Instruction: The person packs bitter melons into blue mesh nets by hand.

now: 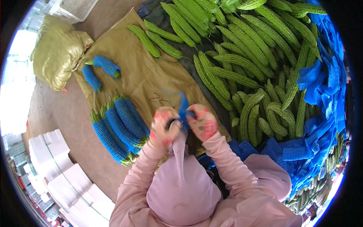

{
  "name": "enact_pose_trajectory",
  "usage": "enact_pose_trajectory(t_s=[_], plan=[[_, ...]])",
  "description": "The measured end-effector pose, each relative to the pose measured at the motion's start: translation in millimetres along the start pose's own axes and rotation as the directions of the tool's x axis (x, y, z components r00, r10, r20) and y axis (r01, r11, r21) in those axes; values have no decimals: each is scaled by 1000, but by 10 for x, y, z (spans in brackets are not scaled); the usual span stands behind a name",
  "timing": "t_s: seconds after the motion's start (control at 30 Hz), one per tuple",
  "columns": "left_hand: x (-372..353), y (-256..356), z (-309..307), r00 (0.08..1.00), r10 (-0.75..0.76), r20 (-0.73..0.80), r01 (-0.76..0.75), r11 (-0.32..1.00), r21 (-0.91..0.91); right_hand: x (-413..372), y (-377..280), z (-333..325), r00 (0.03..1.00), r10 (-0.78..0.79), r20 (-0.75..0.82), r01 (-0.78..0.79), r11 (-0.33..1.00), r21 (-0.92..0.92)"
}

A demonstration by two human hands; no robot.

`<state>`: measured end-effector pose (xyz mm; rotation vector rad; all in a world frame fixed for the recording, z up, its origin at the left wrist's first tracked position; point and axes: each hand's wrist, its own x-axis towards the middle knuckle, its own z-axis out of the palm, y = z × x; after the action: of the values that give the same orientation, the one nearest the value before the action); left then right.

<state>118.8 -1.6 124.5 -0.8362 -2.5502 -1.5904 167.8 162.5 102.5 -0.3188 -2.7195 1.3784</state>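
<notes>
Both my hands wear light gloves with red patches and are close together in front of my chest, slightly blurred. A blue mesh sleeve (183,108) stands up between them. My right hand (203,123) is closed on its right side, and the closed fingers of my left hand (165,126) pinch its left side. Whether anything is inside the sleeve is hidden. To the left, several bitter melons in blue mesh (119,123) lie side by side on an olive sheet (151,81). Two shorter sleeved pieces (106,66) lie farther up.
A large heap of bare bitter melons (245,68) fills the right, with a few loose ones (166,44) on the sheet. Blue mesh sleeves (302,151) pile along the far right. A stuffed olive sack (58,51), white foam boxes (70,178) and a white crate (75,9) stand left.
</notes>
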Motion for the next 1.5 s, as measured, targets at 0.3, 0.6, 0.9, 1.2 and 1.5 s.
enact_pose_trajectory(t_s=[0.3,0.6,0.9,1.2,1.5], plan=[[7,19,79,951,146,274,-166,985,52,219,-152,-50,967,252,39,-250,906,342],[66,-235,127,737,-636,230,423,168,-891,-244,-193,314,978,-178,111,180,984,-3],[-341,-857,486,825,-424,373,542,408,-735,-106,-562,-4,905,300,302,-395,328,858],[142,-735,436,727,-530,437,677,447,-584,-105,-402,-53,833,117,541,-506,558,658],[151,-551,528,587,-724,363,651,155,-743,-79,-489,-171,792,-99,602,-453,565,690]])
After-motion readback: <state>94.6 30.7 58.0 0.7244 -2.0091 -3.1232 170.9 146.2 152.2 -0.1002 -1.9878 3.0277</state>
